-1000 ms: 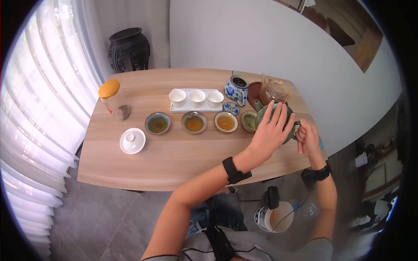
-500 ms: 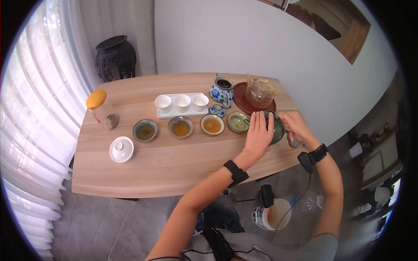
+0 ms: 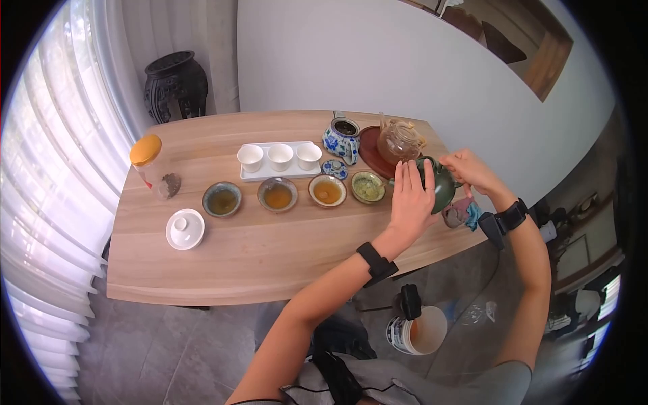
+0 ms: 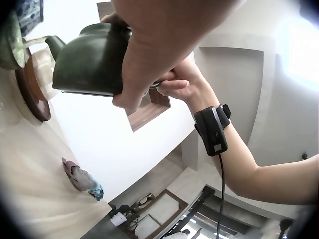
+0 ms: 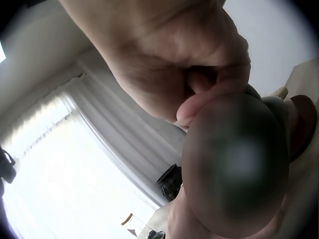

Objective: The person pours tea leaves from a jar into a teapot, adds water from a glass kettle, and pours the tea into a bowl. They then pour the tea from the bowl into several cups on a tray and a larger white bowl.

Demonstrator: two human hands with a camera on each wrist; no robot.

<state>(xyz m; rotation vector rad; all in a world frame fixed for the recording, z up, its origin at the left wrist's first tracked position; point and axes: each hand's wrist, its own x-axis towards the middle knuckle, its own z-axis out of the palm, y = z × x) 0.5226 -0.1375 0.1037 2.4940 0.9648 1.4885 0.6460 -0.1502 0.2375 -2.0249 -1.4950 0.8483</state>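
Note:
Raised above the table's right side, a dark green teapot (image 3: pixel 443 190) points its spout left at the bowl of pale green liquid (image 3: pixel 368 187). In the left wrist view a pale streak runs from the spout (image 4: pixel 56 46) toward that bowl. My left hand (image 3: pixel 413 202) lies over the teapot with straight fingers, its thumb against the pot's lower edge. My right hand (image 3: pixel 470 171) grips the handle, which its fingers mostly hide. In the right wrist view the pot is a blur below the right hand (image 5: pixel 169 59).
Bowls of amber tea (image 3: pixel 328 191) (image 3: pixel 277 196) and darker tea (image 3: pixel 222 200) continue the row. Behind stand a white tray (image 3: pixel 260 175) with cups, a blue-and-white teapot (image 3: pixel 341 140) and a glass teapot (image 3: pixel 401 140). A lidded white bowl (image 3: pixel 185 229) and a jar (image 3: pixel 154 162) are left.
The right hand has lifted relative to the left, and the teapot has tipped, its spout lower toward the green bowl. That bowl is now uncovered in the head view. The head view has shifted.

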